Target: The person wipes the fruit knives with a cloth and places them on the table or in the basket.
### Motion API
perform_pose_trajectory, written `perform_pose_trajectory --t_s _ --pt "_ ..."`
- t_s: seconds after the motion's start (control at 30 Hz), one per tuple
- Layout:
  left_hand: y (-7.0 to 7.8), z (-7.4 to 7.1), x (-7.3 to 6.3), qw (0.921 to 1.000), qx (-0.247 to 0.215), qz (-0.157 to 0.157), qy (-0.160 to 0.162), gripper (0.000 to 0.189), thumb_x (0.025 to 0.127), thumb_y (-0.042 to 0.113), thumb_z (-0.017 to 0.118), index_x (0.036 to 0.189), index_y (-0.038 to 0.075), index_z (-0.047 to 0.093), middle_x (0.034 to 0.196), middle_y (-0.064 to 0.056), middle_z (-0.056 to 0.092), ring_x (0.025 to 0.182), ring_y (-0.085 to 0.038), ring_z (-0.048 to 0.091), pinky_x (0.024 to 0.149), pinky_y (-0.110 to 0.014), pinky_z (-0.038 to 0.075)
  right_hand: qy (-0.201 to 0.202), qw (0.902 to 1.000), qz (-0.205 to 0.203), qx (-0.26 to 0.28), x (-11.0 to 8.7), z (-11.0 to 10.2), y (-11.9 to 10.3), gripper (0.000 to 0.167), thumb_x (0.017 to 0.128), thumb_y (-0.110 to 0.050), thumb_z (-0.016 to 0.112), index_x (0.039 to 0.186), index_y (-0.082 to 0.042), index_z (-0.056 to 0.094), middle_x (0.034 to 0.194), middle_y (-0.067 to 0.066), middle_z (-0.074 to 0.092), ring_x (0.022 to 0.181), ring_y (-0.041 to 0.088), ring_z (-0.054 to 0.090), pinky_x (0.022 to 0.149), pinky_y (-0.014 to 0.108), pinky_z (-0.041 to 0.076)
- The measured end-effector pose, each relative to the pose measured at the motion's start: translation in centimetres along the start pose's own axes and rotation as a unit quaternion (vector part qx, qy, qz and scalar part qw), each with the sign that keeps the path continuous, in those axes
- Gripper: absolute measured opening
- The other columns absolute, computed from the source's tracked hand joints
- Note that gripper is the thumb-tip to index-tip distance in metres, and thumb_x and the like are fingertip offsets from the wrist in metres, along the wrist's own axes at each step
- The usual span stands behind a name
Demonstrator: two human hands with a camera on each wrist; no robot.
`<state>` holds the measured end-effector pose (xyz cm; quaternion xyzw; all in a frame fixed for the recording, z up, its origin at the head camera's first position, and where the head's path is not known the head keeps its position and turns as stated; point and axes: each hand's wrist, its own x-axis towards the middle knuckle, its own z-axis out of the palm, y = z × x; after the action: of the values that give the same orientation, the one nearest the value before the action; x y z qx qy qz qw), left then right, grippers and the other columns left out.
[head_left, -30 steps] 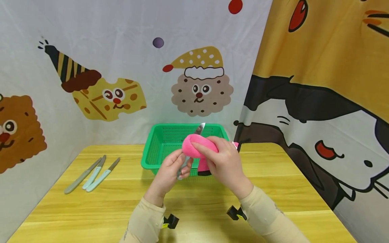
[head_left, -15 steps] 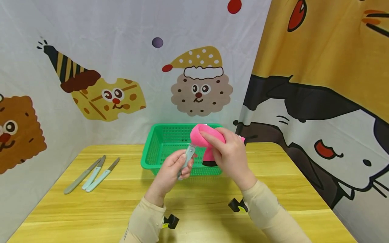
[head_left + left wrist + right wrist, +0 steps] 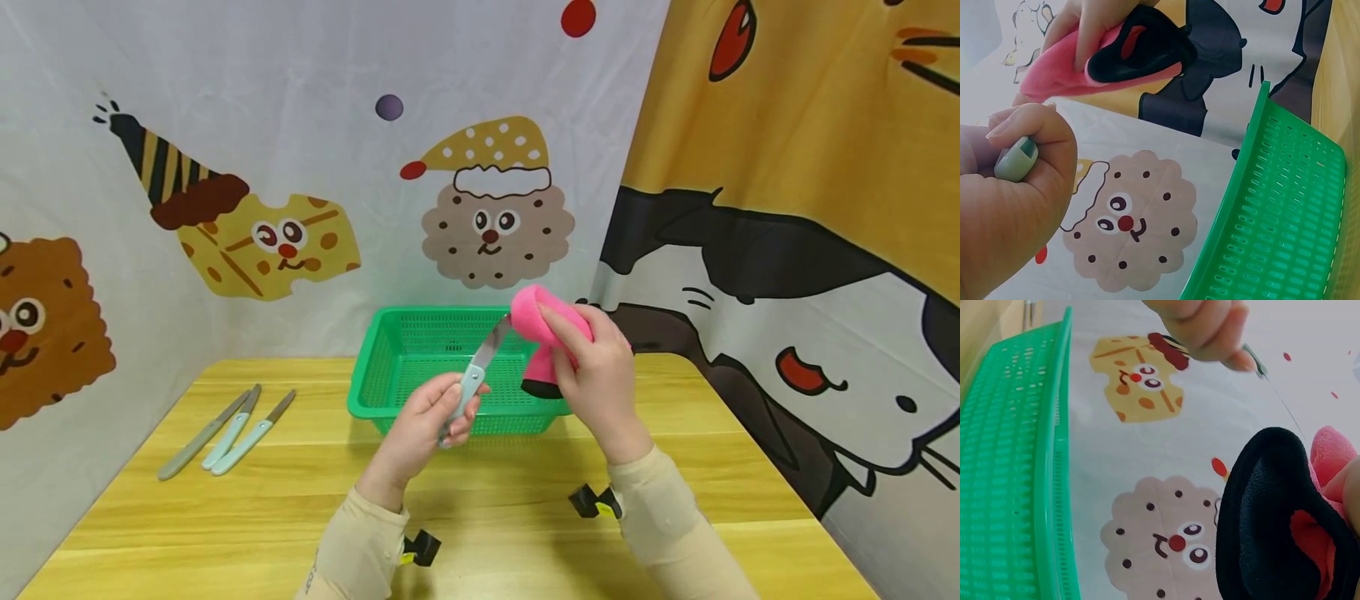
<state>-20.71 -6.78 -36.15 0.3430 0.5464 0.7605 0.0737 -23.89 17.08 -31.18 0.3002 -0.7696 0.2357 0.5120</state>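
In the head view my left hand grips the pale blue-green handle of a small knife, blade slanting up to the right. The handle's butt pokes from my curled fingers in the left wrist view. My right hand pinches a folded pink plush cloth, whose left edge sits right at the blade tip. One end of the cloth hangs down with a black underside. In the right wrist view, that black side shows a rounded edge and an opening onto pink. Both hands are raised above the table.
A green perforated plastic basket stands behind the hands. To the left lie three knives on the wooden table: one with a grey-green handle, two with pale blue-green handles. A cartoon-printed curtain hangs behind.
My right hand has drawn the pink cloth up and right along the knife, uncovering the blade from handle to tip. My left hand and the knife have stayed nearly still.
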Motion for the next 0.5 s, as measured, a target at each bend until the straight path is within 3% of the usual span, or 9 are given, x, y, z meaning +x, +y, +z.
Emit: perform_pose_trajectory --t_s 0.3,0.5 --pt "0.2 -0.1 0.0 0.9999 -0.014 -0.004 0.007 0.031 0.11 0.016 0.033 0.118 -0.002 0.057 0.084 -0.002 0.049 0.062 -0.007 0.04 0.053 -0.017 0.036 0.022 0.9976 0.06 0.027 -1.1 -1.6 0.7 0.045 0.081 0.007 0.07 0.121 -0.014 0.069 0.111 0.021 0.061 0.098 0.036 0.057 0.076 0.052 0.051" --pt "0.6 -0.1 -0.2 0.9984 0.045 -0.011 0.032 0.036 0.11 0.016 0.033 0.121 -0.012 0.052 0.083 -0.004 0.05 0.062 -0.008 0.041 0.053 -0.018 0.036 0.028 0.9969 0.071 0.02 -2.2 -2.5 0.7 0.042 0.082 0.006 0.069 0.12 -0.012 0.07 0.112 0.02 0.061 0.098 0.036 0.058 0.078 0.044 0.05"
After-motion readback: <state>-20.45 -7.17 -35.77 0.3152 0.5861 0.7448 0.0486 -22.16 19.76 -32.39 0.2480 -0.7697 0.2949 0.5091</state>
